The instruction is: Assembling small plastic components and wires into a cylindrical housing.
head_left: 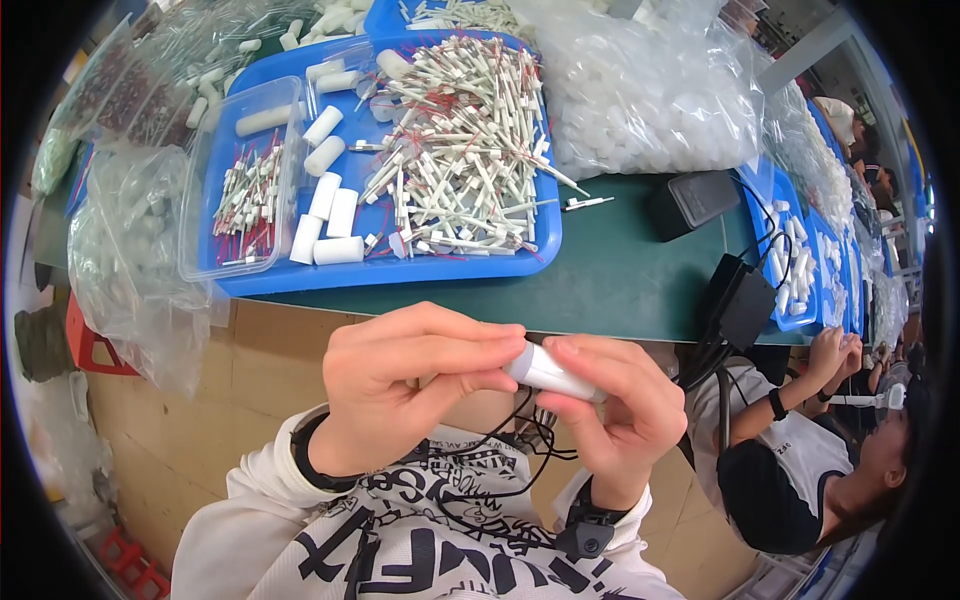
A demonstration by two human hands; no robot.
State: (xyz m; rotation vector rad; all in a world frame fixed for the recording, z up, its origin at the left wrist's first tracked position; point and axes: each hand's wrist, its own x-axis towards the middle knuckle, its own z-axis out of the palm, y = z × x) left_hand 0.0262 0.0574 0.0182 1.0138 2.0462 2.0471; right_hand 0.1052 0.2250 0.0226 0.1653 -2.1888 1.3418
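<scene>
In front of my body, both hands hold one small white plastic cylinder (556,374) with a greyish end piece (520,362). My left hand (405,375) pinches the greyish end between thumb and fingers. Around the white body, the fingers and thumb of my right hand (625,405) are closed. Beyond them on the green table lies a blue tray (400,271). It bears a pile of thin white parts with red wires (470,140), several loose white cylinders (338,250) and a clear plastic box (190,262) with more wired parts.
A big clear bag of whitish pieces (650,90) sits behind. Black power adapters (738,305) with cables are at the table's right edge. Clear plastic bags (130,240) hang at the left. A co-worker (800,440) sits at right near other blue trays (798,318).
</scene>
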